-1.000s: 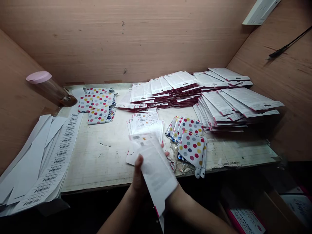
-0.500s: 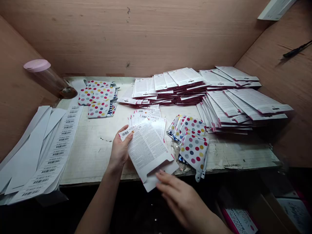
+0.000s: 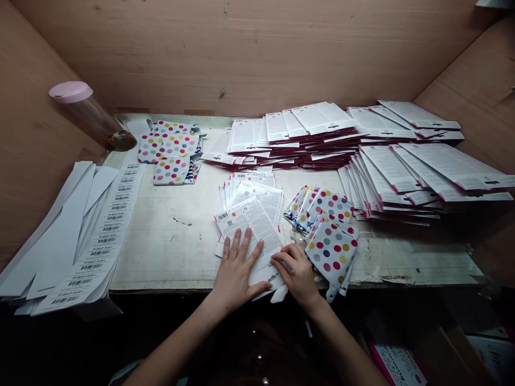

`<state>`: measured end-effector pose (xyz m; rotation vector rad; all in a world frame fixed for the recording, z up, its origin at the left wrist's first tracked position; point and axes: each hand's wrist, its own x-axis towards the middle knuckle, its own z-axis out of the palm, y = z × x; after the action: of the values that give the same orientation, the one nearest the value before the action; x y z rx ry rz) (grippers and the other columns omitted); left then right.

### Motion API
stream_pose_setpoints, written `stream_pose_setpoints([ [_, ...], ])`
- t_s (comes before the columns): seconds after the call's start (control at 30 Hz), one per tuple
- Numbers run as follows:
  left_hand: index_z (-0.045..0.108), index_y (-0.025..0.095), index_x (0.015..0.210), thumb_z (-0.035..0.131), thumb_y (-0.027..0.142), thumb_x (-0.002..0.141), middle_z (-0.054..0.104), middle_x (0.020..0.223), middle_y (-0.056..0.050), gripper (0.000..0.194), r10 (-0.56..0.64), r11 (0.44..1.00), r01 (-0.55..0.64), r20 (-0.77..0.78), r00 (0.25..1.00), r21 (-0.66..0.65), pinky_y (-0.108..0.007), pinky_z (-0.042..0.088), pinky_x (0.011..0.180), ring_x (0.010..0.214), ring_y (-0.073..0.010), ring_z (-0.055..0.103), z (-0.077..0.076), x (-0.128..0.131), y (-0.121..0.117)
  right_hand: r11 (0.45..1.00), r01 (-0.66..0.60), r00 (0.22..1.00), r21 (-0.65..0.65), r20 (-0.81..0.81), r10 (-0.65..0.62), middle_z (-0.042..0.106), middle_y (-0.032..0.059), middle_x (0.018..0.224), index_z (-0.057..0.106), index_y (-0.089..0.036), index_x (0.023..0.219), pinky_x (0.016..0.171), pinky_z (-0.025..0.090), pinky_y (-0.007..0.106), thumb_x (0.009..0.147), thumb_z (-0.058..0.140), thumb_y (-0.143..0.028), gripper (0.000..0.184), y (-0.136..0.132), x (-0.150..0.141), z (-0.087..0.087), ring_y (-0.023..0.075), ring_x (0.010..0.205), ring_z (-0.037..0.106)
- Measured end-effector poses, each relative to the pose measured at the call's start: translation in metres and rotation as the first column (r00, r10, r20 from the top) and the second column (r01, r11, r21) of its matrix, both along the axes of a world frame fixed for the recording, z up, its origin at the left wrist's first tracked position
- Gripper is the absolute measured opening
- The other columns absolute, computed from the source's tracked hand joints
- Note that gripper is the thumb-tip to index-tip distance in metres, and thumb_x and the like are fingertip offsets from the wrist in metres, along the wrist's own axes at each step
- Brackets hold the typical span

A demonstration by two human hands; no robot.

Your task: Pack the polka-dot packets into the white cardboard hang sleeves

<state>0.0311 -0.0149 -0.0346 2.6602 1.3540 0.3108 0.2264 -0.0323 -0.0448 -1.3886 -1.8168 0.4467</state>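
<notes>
- Centrally, a printed card sleeve (image 3: 251, 220) is laid aslant near the front edge of the worktable (image 3: 153, 230), overlapping similar printed sleeves (image 3: 269, 201).
- The sleeve is judged to be light and thin, fairly stiff in its plane but easily creased at folds and corners; its smooth face may slide on the sleeves beneath.
- By the left hand (image 3: 237, 271), the face is covered; the fingers are spread flat, the thumb set apart toward the lower end.
- By the right hand (image 3: 298, 273), the lower right edge is met with bunched fingertips; whether that edge is pinched or merely pressed cannot be told.
- Hold is best taken at the edges, with the face supported by a flat palm so that bending is avoided.
- Dotted pouches (image 3: 332, 249), apparently soft and slick, are placed just beside the right hand.
- Farther out, stacked sleeves (image 3: 314, 126) are banked toward the rear wall, and barcode label strips (image 3: 100, 241) are laid at the left.
</notes>
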Motion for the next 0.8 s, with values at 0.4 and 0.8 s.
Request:
stream_pose_setpoints([
  [0.4, 0.026, 0.023, 0.151, 0.052, 0.065, 0.083, 0.008, 0.162, -0.014, 0.084, 0.036, 0.999, -0.036, 0.010, 0.999, 0.021, -0.060, 0.009, 0.115, 0.147, -0.0402, 0.006, 0.000, 0.003, 0.001, 0.996, -0.090, 0.969, 0.007, 0.231, 0.086, 0.053, 0.0047, 0.083, 0.059, -0.018, 0.087, 0.075, 0.043, 0.034, 0.096, 0.049, -0.020, 0.014, 0.013, 0.006, -0.003, 0.0197, 0.081, 0.049],
  [0.8, 0.025, 0.023, 0.152, 0.052, 0.073, 0.078, 0.007, 0.162, -0.015, 0.093, 0.036, 0.999, -0.036, 0.002, 0.999, 0.016, -0.061, 0.008, 0.115, 0.147, -0.0408, 0.004, 0.000, 0.004, 0.001, 0.993, -0.112, 0.956, 0.026, 0.274, 0.100, 0.057, 0.0035, 0.085, 0.058, -0.019, 0.090, 0.079, 0.037, 0.034, 0.098, 0.047, -0.025, 0.015, 0.013, 0.012, -0.004, 0.0187, 0.085, 0.053],
])
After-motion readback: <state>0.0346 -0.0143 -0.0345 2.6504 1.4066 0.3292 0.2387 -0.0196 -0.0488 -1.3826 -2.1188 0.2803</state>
